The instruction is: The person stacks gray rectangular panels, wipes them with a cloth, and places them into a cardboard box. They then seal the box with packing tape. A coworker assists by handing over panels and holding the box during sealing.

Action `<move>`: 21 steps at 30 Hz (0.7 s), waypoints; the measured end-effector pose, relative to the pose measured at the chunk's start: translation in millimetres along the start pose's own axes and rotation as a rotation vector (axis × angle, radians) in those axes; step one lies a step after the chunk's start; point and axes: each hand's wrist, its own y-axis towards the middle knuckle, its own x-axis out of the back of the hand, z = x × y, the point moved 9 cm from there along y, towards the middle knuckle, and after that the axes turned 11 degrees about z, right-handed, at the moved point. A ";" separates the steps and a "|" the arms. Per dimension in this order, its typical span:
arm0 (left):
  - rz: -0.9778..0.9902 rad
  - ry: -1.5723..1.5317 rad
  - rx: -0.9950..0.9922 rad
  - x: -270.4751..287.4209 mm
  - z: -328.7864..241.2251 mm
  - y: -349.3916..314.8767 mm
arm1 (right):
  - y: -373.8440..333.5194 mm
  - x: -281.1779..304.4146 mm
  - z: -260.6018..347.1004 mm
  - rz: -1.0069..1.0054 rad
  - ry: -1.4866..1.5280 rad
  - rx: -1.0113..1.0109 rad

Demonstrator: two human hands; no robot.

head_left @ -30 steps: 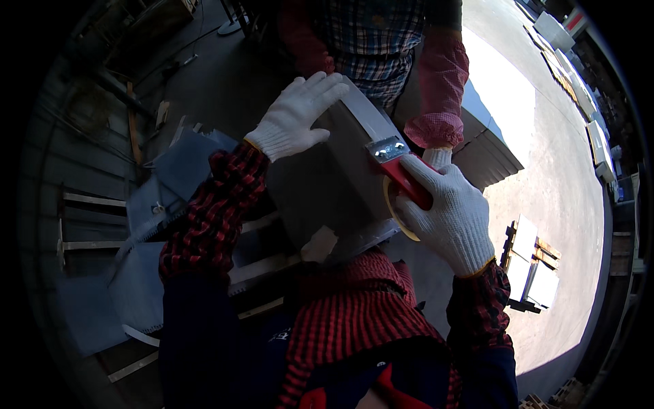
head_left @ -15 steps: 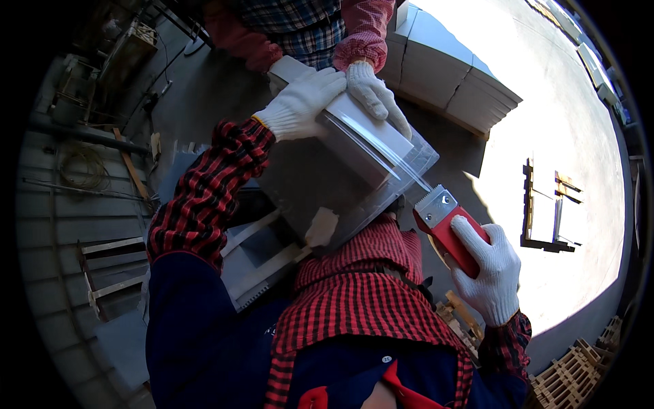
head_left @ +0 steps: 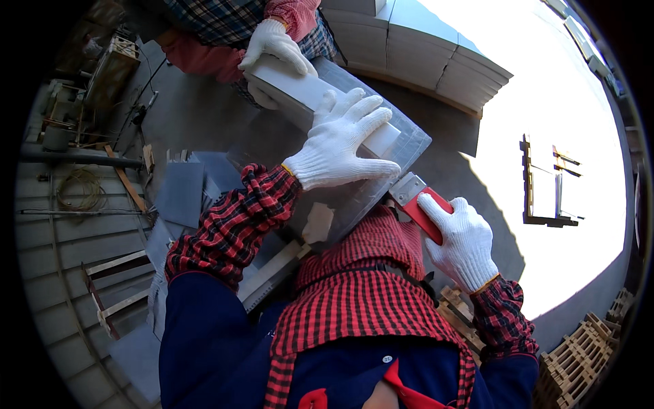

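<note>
My left hand (head_left: 340,146), in a white knit glove, lies spread over a long white slab (head_left: 289,78) near its right end. The slab rests on a grey panel (head_left: 409,140) with a glossy, film-like surface. A red tape dispenser (head_left: 429,213) with a metal head is gripped in my right hand (head_left: 465,244), also gloved. Its head is up against the panel's near right edge, close to my left thumb. Across from me, a co-worker's gloved hand (head_left: 276,46) rests on the slab's far end; a second gloved hand is partly hidden beneath it.
A tall stack of pale boards (head_left: 409,54) stands on a pallet beyond the panel. At left lie loose grey sheets (head_left: 180,194) and a wooden frame (head_left: 122,283). Wooden pallets (head_left: 579,375) are piled at lower right. Another pallet (head_left: 541,184) lies on the sunlit floor.
My left hand has slid right along the slab and spread its fingers. My right hand has brought the dispenser left to the panel's edge. The co-worker's hands have shifted left.
</note>
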 end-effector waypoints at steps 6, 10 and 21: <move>-0.416 0.062 -0.026 -5.8 -15.5 -1.6 | 52.9 2.3 38.8 0.175 -0.368 0.087; -0.485 0.037 -0.046 -1.8 -18.2 1.6 | 42.8 -57.6 26.0 0.787 -0.512 0.231; -0.533 0.381 -0.124 -51.4 -11.4 -9.7 | 97.4 -157.3 59.1 0.483 0.643 0.077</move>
